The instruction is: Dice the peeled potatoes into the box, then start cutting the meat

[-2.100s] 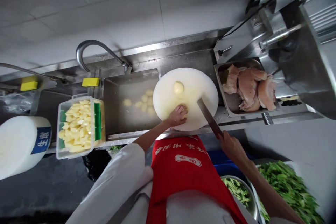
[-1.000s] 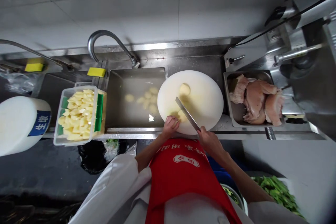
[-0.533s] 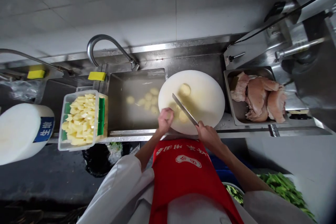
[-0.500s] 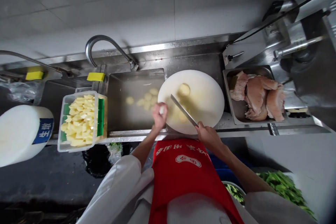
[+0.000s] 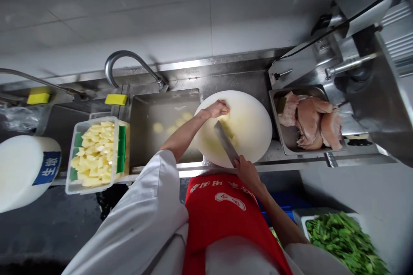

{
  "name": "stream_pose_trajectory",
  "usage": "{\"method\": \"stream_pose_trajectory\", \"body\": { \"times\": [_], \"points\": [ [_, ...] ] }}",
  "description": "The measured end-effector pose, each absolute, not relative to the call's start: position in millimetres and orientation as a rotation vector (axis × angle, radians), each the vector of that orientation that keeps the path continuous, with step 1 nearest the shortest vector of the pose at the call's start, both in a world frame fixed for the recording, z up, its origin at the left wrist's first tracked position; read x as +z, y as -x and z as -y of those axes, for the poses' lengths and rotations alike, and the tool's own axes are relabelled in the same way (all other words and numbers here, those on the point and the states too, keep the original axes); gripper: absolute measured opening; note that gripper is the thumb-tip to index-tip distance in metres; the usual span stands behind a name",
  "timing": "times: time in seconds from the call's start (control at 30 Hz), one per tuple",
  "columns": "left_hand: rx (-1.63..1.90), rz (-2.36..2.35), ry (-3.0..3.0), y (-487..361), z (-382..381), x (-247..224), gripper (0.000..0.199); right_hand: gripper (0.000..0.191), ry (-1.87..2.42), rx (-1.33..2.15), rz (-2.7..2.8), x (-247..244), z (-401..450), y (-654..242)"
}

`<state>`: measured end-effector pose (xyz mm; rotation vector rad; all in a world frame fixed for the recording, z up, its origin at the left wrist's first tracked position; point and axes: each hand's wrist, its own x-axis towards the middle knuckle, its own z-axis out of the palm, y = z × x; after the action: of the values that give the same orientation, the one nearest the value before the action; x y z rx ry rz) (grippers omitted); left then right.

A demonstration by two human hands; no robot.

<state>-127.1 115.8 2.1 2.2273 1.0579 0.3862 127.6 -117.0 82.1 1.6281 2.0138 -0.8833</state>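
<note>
Left hand [image 5: 220,108] is now curled over the cutting board's [image 5: 254,126] far half, shifted from its left edge; what is gripped cannot be told. Knife [image 5: 226,143] is clasped in the closed right hand [image 5: 248,172], beside potato [image 5: 229,130] on the board; cutting seems paused.

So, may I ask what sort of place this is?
Most likely the food-preparation area of a commercial kitchen: a steel sink holding what look like peeled potatoes, a broad knife at a white cutting board, and a metal tray of raw meat.
</note>
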Motion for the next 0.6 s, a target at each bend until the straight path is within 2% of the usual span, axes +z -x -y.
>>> {"method": "stream_pose_trajectory", "body": {
  "times": [0.23,0.47,0.6],
  "points": [
    [0.582,-1.405,-2.055,177.3,-65.5,-3.3,0.019,0.025,-1.776,-0.840,-1.950,87.0,108.9,-137.7],
    [0.913,-1.759,-2.000,136.0,62.6,-10.8,0.023,0.030,-1.585,-0.770,-2.073,104.4,103.8,-129.1],
    [0.923,-1.684,-2.080,122.9,83.7,-9.4,0.025,0.032,-1.475,-0.774,-2.124,123.7,105.1,-118.5]
  ]
}}
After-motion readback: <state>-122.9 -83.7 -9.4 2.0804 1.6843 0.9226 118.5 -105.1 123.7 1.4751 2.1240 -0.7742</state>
